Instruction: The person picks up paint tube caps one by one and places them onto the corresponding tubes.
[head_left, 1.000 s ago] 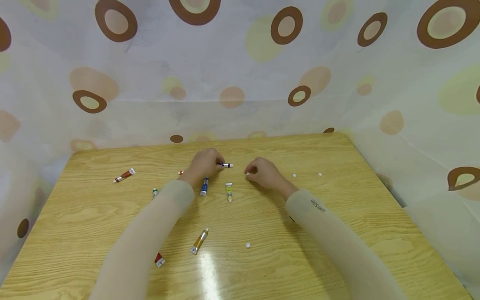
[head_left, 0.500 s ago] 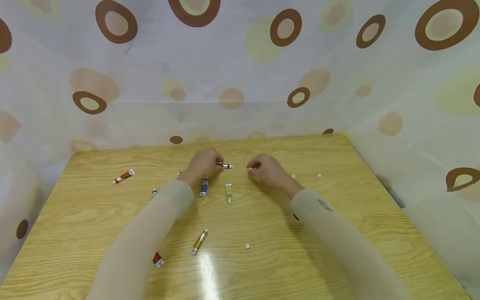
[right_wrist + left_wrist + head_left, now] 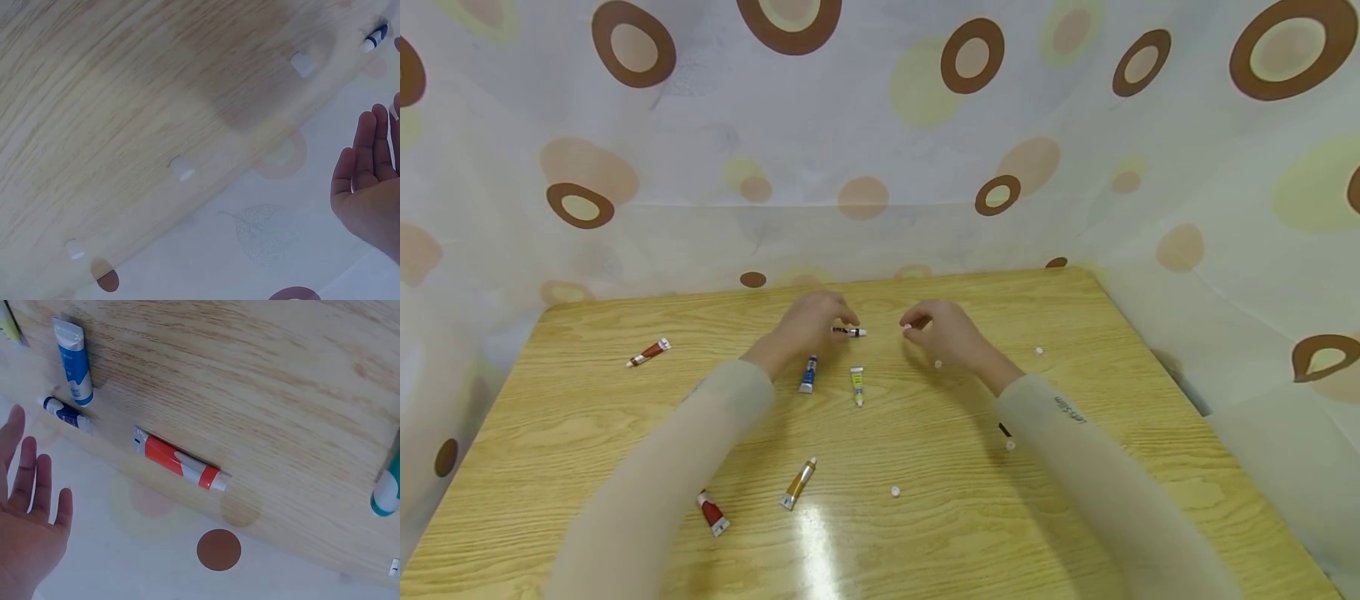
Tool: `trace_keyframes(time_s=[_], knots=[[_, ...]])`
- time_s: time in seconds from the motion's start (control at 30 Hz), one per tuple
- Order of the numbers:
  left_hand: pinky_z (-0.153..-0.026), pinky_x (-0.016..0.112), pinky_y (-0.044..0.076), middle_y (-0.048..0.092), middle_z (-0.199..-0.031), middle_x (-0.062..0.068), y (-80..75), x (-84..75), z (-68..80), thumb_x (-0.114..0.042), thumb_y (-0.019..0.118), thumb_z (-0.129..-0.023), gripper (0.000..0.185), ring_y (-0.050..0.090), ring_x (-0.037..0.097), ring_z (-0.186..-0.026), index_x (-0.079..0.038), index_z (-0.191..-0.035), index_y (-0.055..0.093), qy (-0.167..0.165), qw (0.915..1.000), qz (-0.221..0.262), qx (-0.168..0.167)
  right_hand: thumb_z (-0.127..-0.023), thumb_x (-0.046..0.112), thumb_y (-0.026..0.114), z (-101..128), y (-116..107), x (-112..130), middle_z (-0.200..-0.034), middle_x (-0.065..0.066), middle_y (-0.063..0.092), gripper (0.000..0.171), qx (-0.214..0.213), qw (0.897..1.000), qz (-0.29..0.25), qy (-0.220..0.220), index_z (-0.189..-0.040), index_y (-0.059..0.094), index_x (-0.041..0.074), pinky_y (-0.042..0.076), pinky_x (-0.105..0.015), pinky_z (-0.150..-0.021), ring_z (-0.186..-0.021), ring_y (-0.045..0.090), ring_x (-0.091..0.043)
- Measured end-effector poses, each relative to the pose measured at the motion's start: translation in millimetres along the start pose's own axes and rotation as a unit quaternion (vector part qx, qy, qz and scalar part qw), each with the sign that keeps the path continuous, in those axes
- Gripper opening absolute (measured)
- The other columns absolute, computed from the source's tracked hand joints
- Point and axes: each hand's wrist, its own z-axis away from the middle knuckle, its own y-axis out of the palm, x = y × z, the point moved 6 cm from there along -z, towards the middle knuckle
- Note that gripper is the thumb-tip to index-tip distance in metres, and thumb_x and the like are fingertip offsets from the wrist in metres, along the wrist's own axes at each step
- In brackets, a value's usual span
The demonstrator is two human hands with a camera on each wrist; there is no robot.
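- The left hand (image 3: pixel 811 323) hovers near the far edge of the wooden tabletop (image 3: pixel 1075 500). Its fingers are straight and spread, gripping nothing. In the left wrist view its fingertips (image 3: pixel 25 450) are just short of the small dark-blue paint tube with a white tip (image 3: pixel 850 332), which lies flat on the tabletop.
- The right hand (image 3: pixel 947 333) is raised just beside that tube and pinches a tiny white screw cap (image 3: pixel 908 326) between thumb and fingertip. The cap is off the tabletop, apart from the tube's tip.
- As I judge it, the capping is barely begun. The held cap is not on any tube, and four more loose white caps lie about:
  - one near the right edge (image 3: pixel 1039 351);
  - one under the right hand (image 3: pixel 937 364);
  - one by the right sleeve (image 3: pixel 1010 445);
  - one towards the near edge (image 3: pixel 895 492).
- Whether the other tubes already wear caps is too small to tell.
- Other tubes:
  - a blue tube (image 3: pixel 807 374) and a yellow-green tube (image 3: pixel 857 385) just nearer than the hands;
  - a gold tube (image 3: pixel 798 482) and a red tube (image 3: pixel 711 512) towards the near edge;
  - a red-brown tube (image 3: pixel 649 352) towards the left edge;
  - an orange-red tube (image 3: pixel 178 461) and a teal tube (image 3: pixel 387 490), seen in the left wrist view.
- Nothing lies between the pinched cap and the dark-blue tube. Only the left hand's fingers crowd it.
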Motion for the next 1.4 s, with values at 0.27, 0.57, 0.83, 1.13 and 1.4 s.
trace_keyframes(time_s=[0.27, 0.57, 0.83, 1.13, 1.4], knots=[[-0.099, 0.042, 0.056, 0.071, -0.120, 0.007, -3.2, -14.3, 6.8, -0.012, 0.078, -0.092, 0.029, 0.067, 0.026, -0.112, -0.013, -0.121, 0.077, 0.085, 0.9963, 0.002, 0.012, -0.102, 0.016, 0.064, 7, -10, 0, -0.113, -0.011, 0.073, 0.023, -0.015, 1.000, -0.007, 0.000, -0.120, 0.073, 0.005, 0.053, -0.044, -0.091, -0.106, 0.066, -0.028], [-0.103, 0.045, 0.054, 0.074, -0.120, 0.006, 2.8, -31.8, 18.6, -0.010, 0.081, -0.089, 0.027, 0.066, 0.028, -0.114, -0.013, -0.116, 0.079, 0.168, 0.9843, -0.027, 0.046, -0.101, 0.013, 0.065, 15, -17, -1, -0.111, -0.013, 0.074, 0.022, -0.036, 0.999, -0.026, -0.027, -0.118, 0.073, 0.003, 0.050, -0.052, -0.105, -0.105, 0.067, -0.029], [-0.105, 0.052, 0.051, 0.074, -0.121, -0.001, 16.4, -41.6, 25.4, -0.013, 0.080, -0.090, 0.023, 0.062, 0.026, -0.115, -0.021, -0.112, 0.081, 0.191, 0.9747, -0.069, 0.094, -0.100, 0.015, 0.068, 24, -23, -1, -0.107, -0.009, 0.075, 0.016, -0.055, 0.997, -0.030, -0.050, -0.112, 0.075, 0.008, 0.052, -0.048, -0.098, -0.100, 0.067, -0.025], [-0.116, 0.054, 0.042, 0.075, -0.118, -0.003, 23.9, -45.6, 29.3, -0.014, 0.082, -0.087, 0.022, 0.059, 0.026, -0.128, -0.022, -0.108, 0.081, 0.191, 0.9735, -0.058, 0.112, -0.098, 0.014, 0.069, 39, -25, 5, -0.106, -0.007, 0.074, 0.016, -0.064, 0.994, -0.036, -0.080, -0.112, 0.075, 0.010, 0.053, -0.043, -0.091, -0.097, 0.067, -0.022], [-0.107, 0.048, 0.049, 0.076, -0.110, -0.003, 26.1, -46.9, 34.9, -0.015, 0.083, -0.087, 0.019, 0.063, 0.021, -0.109, -0.020, -0.105, 0.082, 0.198, 0.9729, -0.060, 0.102, -0.099, 0.014, 0.070, 53, -24, 12, -0.108, -0.005, 0.073, 0.015, -0.060, 0.992, -0.043, -0.100, -0.112, 0.076, 0.013, 0.054, -0.042, -0.090, -0.097, 0.066, -0.019]])
